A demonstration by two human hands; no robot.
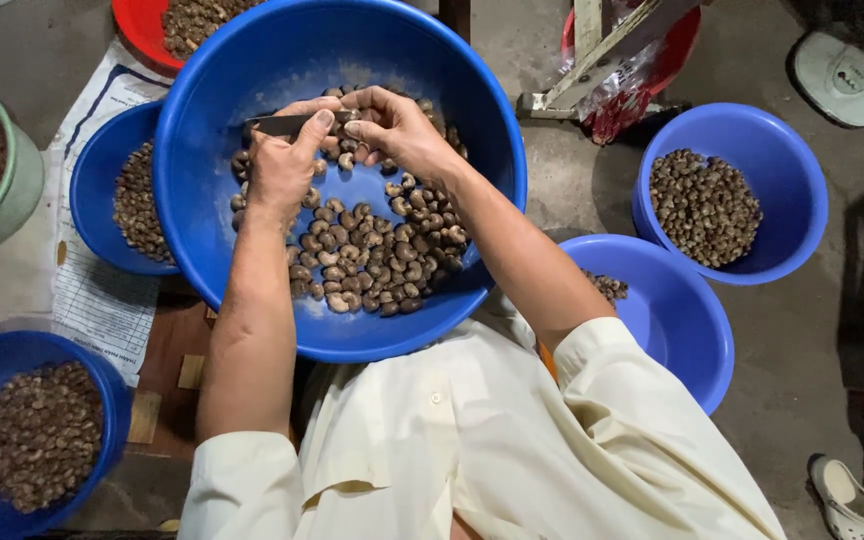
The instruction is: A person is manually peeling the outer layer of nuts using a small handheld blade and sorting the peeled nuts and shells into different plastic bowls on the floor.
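Head view, left hand: fingers closed round a small knife, dark flat blade pointing left, held over the far half of the big blue basin.
Head view, right hand: fingertips pinched shut on a single cashew nut, pressed right against the knife hand; nut mostly hidden by the fingers.
Cashew pile: brown, curved nuts loose in the basin's bottom, just below both hands, some touching the wrists' shadow.
Handling of the nut: judged light, hard-shelled, curved and small; likely to roll or slip if taken by the rounded back, so best pinched across its two flat sides, concave edge left free for the blade.
Handling of the knife: stiff, thin, sharp at the edge; safest hold on the handle end, thumb along the spine.
Basin: wide, smooth plastic, resting on the lap against the cream shirt.
Left side: smaller blue bowl of nuts partly under the basin, green tub, red dish, printed paper, another blue bowl of nuts near the elbow.
Right side: two blue bowls, the far one filled with nuts, the near one nearly bare, on the concrete floor; sandals at the corner.
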